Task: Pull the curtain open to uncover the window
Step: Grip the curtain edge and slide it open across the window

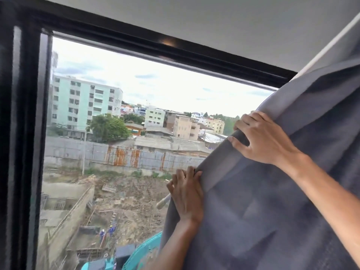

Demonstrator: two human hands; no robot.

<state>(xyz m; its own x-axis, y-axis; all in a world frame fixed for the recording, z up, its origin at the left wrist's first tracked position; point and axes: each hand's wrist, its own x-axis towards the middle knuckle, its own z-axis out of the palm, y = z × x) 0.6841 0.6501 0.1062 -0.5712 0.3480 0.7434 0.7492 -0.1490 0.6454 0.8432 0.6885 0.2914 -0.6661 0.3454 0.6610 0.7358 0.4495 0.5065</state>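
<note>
Beyond the black-framed window [136, 123], both hands (left hand [188, 193] below right hand [261, 139]) pinch the grey curtain [282, 201] along its leading edge.

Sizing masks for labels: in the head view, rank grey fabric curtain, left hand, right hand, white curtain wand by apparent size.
1. Grey fabric curtain
2. Right hand and left hand: alike, unranked
3. White curtain wand, mostly hidden

Two bare forearms, no sleeves, no jewellery
</note>
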